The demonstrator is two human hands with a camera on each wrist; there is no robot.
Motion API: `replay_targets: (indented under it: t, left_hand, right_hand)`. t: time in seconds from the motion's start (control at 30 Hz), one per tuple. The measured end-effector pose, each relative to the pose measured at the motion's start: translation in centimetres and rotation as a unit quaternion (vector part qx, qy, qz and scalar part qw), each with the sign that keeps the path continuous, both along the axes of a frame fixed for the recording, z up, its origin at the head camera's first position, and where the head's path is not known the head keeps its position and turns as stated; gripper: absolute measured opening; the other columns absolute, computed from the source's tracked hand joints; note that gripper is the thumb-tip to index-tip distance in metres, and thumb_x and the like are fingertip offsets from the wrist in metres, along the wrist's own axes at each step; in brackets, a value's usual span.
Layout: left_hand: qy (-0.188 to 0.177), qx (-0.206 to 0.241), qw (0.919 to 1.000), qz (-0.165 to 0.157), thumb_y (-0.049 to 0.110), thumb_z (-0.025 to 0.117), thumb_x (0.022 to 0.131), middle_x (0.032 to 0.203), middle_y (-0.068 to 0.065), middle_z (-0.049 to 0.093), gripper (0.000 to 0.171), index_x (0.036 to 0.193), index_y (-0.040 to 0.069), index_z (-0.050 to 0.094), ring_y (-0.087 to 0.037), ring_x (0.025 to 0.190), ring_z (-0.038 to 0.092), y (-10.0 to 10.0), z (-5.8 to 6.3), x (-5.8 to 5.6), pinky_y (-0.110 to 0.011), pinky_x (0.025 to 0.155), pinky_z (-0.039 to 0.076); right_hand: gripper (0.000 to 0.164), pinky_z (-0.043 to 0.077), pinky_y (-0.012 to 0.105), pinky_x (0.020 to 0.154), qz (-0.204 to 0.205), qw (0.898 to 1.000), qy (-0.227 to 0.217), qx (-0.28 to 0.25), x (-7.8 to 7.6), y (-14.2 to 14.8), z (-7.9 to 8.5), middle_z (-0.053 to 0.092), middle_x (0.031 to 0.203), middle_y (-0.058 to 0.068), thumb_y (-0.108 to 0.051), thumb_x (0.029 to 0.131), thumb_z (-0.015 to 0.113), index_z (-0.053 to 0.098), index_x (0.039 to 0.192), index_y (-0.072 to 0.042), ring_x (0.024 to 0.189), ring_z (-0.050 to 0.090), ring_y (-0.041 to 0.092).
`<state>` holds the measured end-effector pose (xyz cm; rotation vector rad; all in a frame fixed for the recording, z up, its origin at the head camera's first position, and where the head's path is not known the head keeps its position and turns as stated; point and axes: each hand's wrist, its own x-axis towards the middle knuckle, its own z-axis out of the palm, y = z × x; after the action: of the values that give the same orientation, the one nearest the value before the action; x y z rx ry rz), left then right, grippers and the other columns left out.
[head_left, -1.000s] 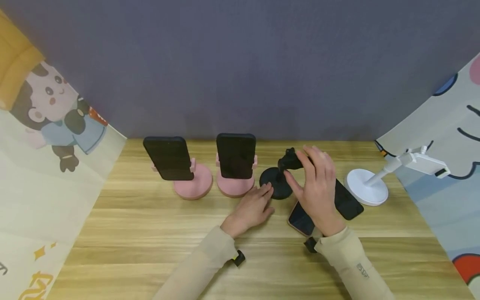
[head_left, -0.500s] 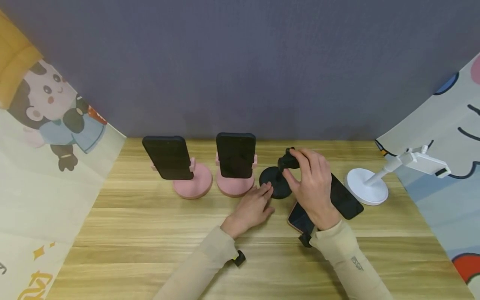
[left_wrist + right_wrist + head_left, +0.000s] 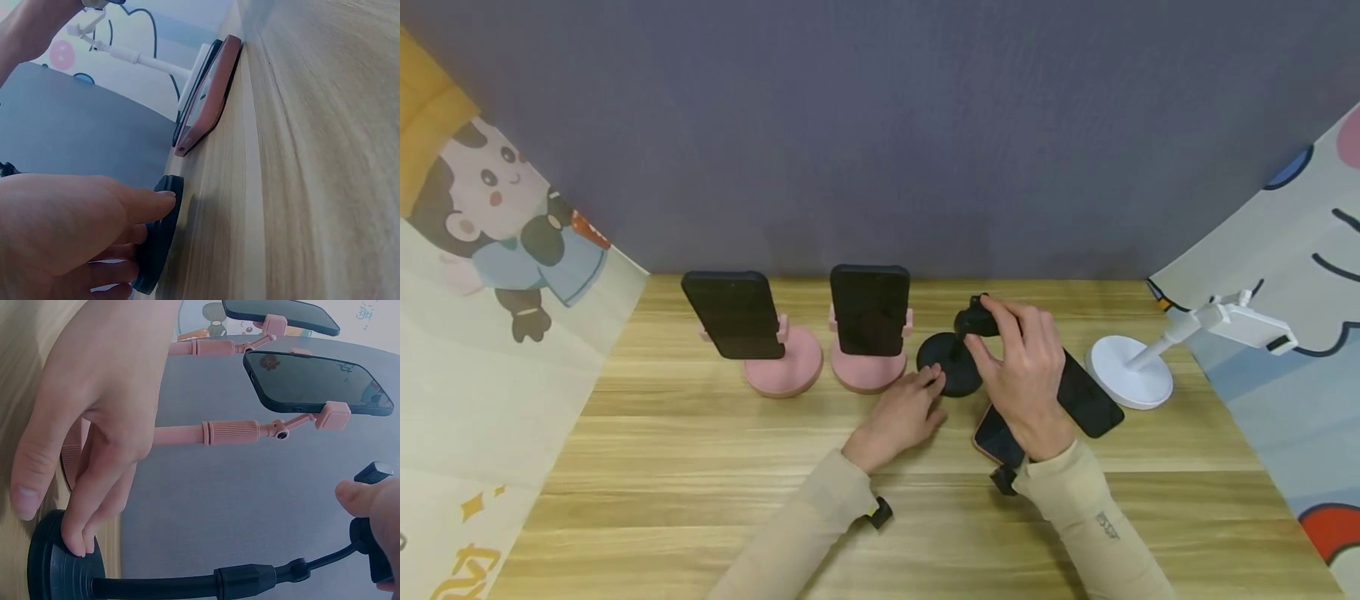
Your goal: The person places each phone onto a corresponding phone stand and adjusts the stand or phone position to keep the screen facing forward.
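Note:
A black phone stand (image 3: 964, 377) stands upright at the centre right of the table. My left hand (image 3: 898, 415) rests its fingertips on the stand's round base; in the right wrist view the fingertips press its upper face. My right hand (image 3: 1026, 383) holds the holder head (image 3: 976, 320) at the top of the stand between thumb and fingers, hiding part of it. A thin black neck (image 3: 331, 556) joins that head to the pole (image 3: 247, 581) in the right wrist view. Under my right forearm lie two dark phones, one (image 3: 995, 437) in a pink case, one (image 3: 1088, 400) black.
Left of the black stand, two pink stands (image 3: 784, 371) (image 3: 868, 375) each hold a dark phone (image 3: 733, 315) (image 3: 871, 310). A white stand (image 3: 1131, 375) with a tilted holder stands at the right. A grey partition (image 3: 880, 142) closes the back.
My right hand has shifted a little left, its fingers closer in on the stand's holder head. My left hand stays on the base.

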<state>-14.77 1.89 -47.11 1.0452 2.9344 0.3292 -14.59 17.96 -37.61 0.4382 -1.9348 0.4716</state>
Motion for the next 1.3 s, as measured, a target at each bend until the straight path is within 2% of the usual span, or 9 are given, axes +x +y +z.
replay_targets:
  t: [0.1, 0.27, 0.53, 0.87, 1.0, 1.13, 1.3]
  left_hand:
    - [0.005, -0.001, 1.0000, 0.002, 0.038, 0.054, 0.094, 0.146, -0.009, 0.041, 0.056, 0.140, 0.007, 0.047, -0.019, 0.133, 0.036, 0.1, 0.0, 0.0, -0.035, 0.109, 0.032]
    - [-0.006, 0.005, 0.9999, 0.006, 0.038, 0.055, 0.093, 0.147, -0.009, 0.040, 0.057, 0.140, 0.007, 0.047, -0.020, 0.133, 0.035, 0.1, 0.2, 0.2, -0.036, 0.110, 0.031]
    - [-0.008, 0.005, 0.9999, 0.012, 0.038, 0.055, 0.093, 0.148, -0.008, 0.039, 0.057, 0.140, 0.006, 0.046, -0.020, 0.134, 0.034, 0.1, 0.3, 0.4, -0.036, 0.110, 0.030]
    - [-0.003, 0.006, 0.9998, 0.018, 0.038, 0.055, 0.093, 0.147, -0.010, 0.041, 0.058, 0.140, 0.006, 0.045, -0.022, 0.132, 0.037, 0.2, 0.2, 0.5, -0.035, 0.109, 0.032]
    - [0.018, 0.003, 0.9997, 0.016, 0.039, 0.056, 0.092, 0.145, -0.012, 0.043, 0.059, 0.140, 0.005, 0.046, -0.023, 0.129, 0.040, 0.2, -0.1, 0.6, -0.033, 0.108, 0.034]
    - [0.043, 0.003, 0.9991, 0.006, 0.038, 0.058, 0.091, 0.143, -0.013, 0.045, 0.060, 0.138, 0.004, 0.048, -0.022, 0.127, 0.043, 0.2, -0.2, 0.9, -0.032, 0.107, 0.035]
    - [0.051, -0.010, 0.9986, 0.006, 0.038, 0.058, 0.091, 0.143, -0.013, 0.045, 0.060, 0.139, 0.003, 0.047, -0.023, 0.128, 0.042, 0.2, -0.2, 1.1, -0.034, 0.109, 0.033]
  right_hand:
    - [0.043, 0.048, 0.047, 0.065, -0.012, 1.000, -0.004, -0.009, 0.1, -0.2, 0.0, 0.062, 0.095, 0.018, -0.018, 0.075, 0.078, 0.068, 0.114, -0.004, 0.079, 0.054, 0.034]
    - [0.041, 0.048, 0.046, 0.062, -0.033, 0.999, -0.010, -0.015, 0.2, -0.4, 0.1, 0.062, 0.092, 0.017, -0.019, 0.076, 0.077, 0.069, 0.113, -0.006, 0.077, 0.054, 0.033]
    - [0.042, 0.050, 0.046, 0.062, -0.046, 0.999, -0.014, 0.005, 0.4, -0.4, 0.1, 0.062, 0.094, 0.018, -0.020, 0.076, 0.077, 0.068, 0.115, -0.005, 0.078, 0.055, 0.033]
    - [0.054, 0.050, 0.047, 0.068, -0.008, 1.000, -0.030, -0.002, 0.3, 0.0, -0.2, 0.062, 0.101, 0.018, -0.020, 0.072, 0.081, 0.064, 0.120, -0.005, 0.086, 0.055, 0.033]
    - [0.065, 0.049, 0.048, 0.080, 0.013, 0.998, -0.062, 0.002, 0.3, 0.1, -0.5, 0.058, 0.114, 0.021, -0.018, 0.072, 0.080, 0.055, 0.130, -0.002, 0.099, 0.053, 0.035]
    - [0.075, 0.042, 0.049, 0.093, 0.033, 0.995, -0.095, -0.006, 0.5, 0.5, -1.0, 0.049, 0.129, 0.022, -0.014, 0.073, 0.079, 0.044, 0.138, 0.000, 0.116, 0.046, 0.034]
    - [0.080, 0.039, 0.052, 0.097, 0.053, 0.993, -0.099, -0.036, 0.6, 1.1, -1.7, 0.043, 0.138, 0.022, -0.011, 0.074, 0.076, 0.036, 0.141, 0.000, 0.124, 0.041, 0.033]
